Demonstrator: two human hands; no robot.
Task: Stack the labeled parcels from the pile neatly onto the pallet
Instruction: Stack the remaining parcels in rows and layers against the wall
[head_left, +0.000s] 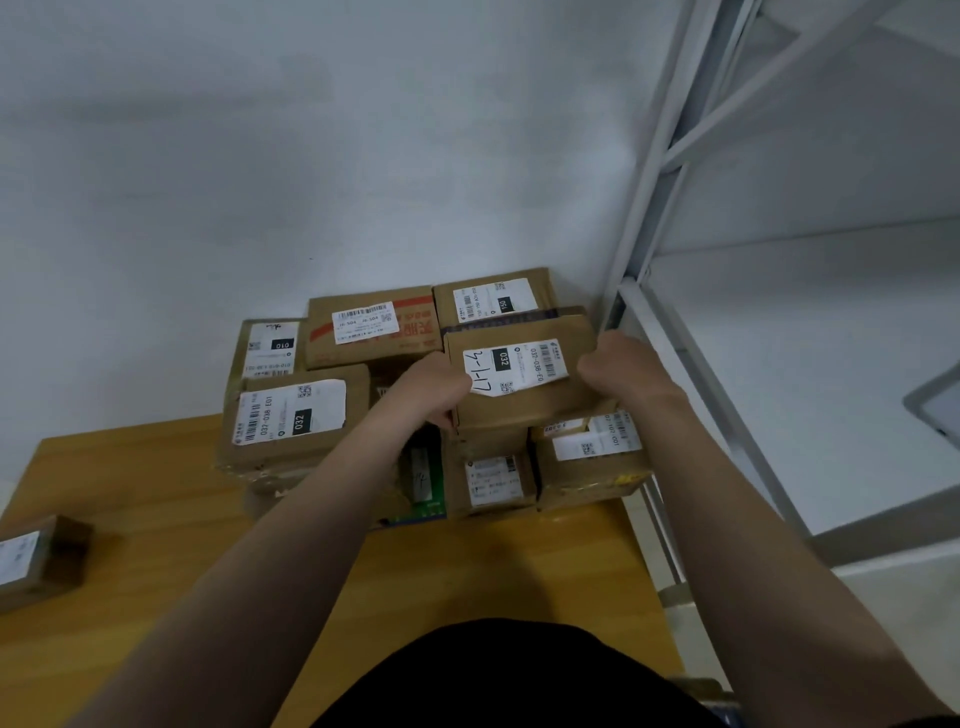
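Observation:
A brown cardboard parcel (524, 400) with a white label marked 032 sits on top of the stack of labeled parcels. My left hand (434, 387) grips its left side and my right hand (618, 366) grips its right side. The stack (291, 415) stands against the wall at the far end of the wooden pallet surface (467, 566). Other labeled boxes lie under and behind the held parcel, among them one with red print (371, 327) and one marked 150 (493, 299).
A single labeled parcel (36, 561) lies apart at the left edge of the wooden surface. A white metal shelf frame (675, 218) rises close on the right. A plain wall stands behind the stack.

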